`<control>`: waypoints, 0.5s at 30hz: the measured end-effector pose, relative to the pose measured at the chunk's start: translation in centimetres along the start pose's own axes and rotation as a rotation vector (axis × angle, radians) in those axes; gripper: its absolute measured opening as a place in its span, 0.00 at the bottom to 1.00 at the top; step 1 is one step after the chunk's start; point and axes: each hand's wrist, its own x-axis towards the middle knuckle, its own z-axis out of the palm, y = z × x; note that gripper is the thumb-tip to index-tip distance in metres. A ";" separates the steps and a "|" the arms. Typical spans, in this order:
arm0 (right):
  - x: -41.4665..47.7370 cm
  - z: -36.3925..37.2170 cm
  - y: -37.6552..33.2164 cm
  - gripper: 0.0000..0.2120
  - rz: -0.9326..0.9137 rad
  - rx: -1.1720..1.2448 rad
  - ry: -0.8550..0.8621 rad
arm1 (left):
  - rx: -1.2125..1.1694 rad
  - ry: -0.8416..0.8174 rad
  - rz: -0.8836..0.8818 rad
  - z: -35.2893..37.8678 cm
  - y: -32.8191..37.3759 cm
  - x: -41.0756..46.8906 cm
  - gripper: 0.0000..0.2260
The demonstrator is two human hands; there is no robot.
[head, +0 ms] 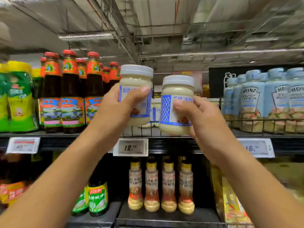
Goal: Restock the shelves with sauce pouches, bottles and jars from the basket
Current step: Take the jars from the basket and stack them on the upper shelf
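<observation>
Wire rail (143, 131) fronts the shelf (49, 134) gap between dark bottles (70, 89) on the left and pale blue bottles (251, 99) on the right. Your left hand (118, 109) grips the left jar (136, 81), your right hand (203, 119) grips the right jar (178, 91), both lids up before that rail.

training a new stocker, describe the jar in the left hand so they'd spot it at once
Find the upper shelf, in the gap between the red-capped dark bottles and the pale blue Heinz bottles. Two white-lidded cream jars are held there; the left hand grips the left jar, which is higher than the right jar and nearer the dark bottles.
</observation>
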 end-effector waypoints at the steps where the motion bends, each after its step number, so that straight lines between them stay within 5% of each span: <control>1: 0.6 0.1 -0.5 0.18 0.014 -0.041 0.009 | 0.007 -0.012 -0.011 -0.1 0.1 0.8 0.24; 6: 3.8 -0.4 -1.7 0.12 0.043 -0.276 0.064 | 0.057 -0.018 -0.084 -0.1 -0.2 3.7 0.23; 12: 7.0 -1.1 -1.6 0.24 0.133 -0.495 0.081 | 0.147 0.000 -0.124 -0.6 -2.3 5.9 0.12; 15: 8.2 -1.3 -0.6 0.17 0.152 -0.575 0.036 | 0.247 0.014 -0.132 -1.1 -3.3 6.6 0.13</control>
